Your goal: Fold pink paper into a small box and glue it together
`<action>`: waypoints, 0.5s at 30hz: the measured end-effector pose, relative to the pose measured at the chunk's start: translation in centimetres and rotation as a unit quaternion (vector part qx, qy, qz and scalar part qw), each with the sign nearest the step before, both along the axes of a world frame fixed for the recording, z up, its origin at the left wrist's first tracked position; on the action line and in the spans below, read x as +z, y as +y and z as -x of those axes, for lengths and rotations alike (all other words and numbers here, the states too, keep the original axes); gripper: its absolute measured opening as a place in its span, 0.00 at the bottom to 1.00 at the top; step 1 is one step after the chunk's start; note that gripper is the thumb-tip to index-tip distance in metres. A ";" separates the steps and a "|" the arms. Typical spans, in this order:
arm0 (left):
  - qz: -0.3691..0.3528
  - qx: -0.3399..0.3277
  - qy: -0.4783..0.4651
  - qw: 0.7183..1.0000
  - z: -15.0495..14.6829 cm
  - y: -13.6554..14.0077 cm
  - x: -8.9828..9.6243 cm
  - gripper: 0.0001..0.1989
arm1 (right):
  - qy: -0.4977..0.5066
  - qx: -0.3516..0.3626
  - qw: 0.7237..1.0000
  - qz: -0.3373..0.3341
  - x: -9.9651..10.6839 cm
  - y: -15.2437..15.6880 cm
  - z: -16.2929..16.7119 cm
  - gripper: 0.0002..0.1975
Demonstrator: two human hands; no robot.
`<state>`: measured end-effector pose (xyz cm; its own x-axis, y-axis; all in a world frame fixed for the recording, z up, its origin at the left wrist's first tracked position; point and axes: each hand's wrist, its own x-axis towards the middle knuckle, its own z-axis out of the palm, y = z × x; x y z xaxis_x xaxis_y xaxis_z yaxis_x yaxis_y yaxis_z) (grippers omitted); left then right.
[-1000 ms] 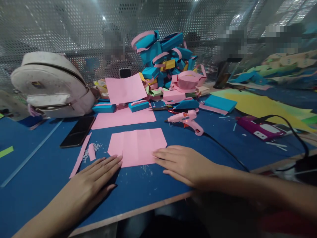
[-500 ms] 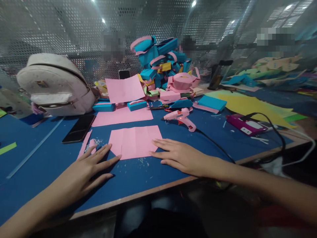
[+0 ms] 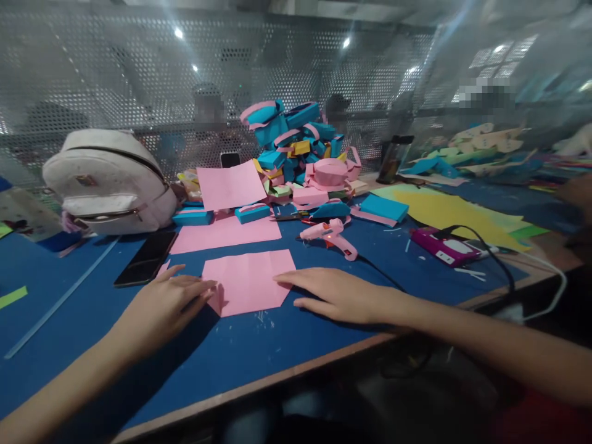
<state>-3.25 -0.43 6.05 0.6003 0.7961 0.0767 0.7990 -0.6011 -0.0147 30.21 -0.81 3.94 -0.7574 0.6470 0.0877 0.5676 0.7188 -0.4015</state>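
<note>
A creased sheet of pink paper (image 3: 250, 283) lies on the blue tabletop in front of me, its near corners cut at a slant. My left hand (image 3: 161, 302) is at its left edge, slightly raised, with the fingers apart and the fingertips at the paper. A small shadow falls on the paper there; whether the thumb touches the sheet cannot be made out. My right hand (image 3: 337, 296) rests flat and open, fingertips on the right part of the sheet. Beyond it lies a pink hot glue gun (image 3: 330, 237) with a black cord.
A black phone (image 3: 145, 259) and a white backpack (image 3: 111, 185) are on the left. Behind the sheet are more pink paper (image 3: 231, 185), scissors (image 3: 291, 217) and a pile of blue and pink paper pieces (image 3: 300, 142). A purple power strip (image 3: 444, 248) sits right, near yellow sheets (image 3: 453, 209).
My left hand has lifted from lying flat, its fingers drawing closer together at the paper's left edge. My right hand stays on the sheet. The whole view has tilted slightly upward.
</note>
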 end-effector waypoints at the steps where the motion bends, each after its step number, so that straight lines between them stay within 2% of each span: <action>1: -0.008 0.009 -0.016 1.000 -0.4 0.4 0.1 0.18 | 0.009 -0.004 1.000 -0.014 0.2 0.4 0.3 0.23; 4: 0.007 0.023 -0.069 0.997 -1.3 1.4 0.2 0.18 | 0.040 -0.007 0.998 -0.044 0.6 1.3 1.0 0.16; 7: 0.046 0.023 -0.092 0.994 -1.5 1.8 0.2 0.17 | 0.051 -0.001 0.998 -0.039 0.6 1.8 1.2 0.08; 12: 0.085 -0.014 -0.116 0.989 -1.0 1.2 0.2 0.16 | 0.028 0.003 0.999 -0.029 -0.3 1.6 0.7 0.08; 15: 0.110 -0.019 -0.116 0.987 -0.6 0.6 0.1 0.13 | 0.033 -0.003 0.999 -0.020 -0.7 1.7 0.7 0.05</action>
<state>-2.65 0.21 6.17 0.6164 0.7862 0.0436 0.7426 -0.5988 0.3000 29.48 0.86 3.28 -0.7456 0.6460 0.1637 0.5442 0.7320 -0.4099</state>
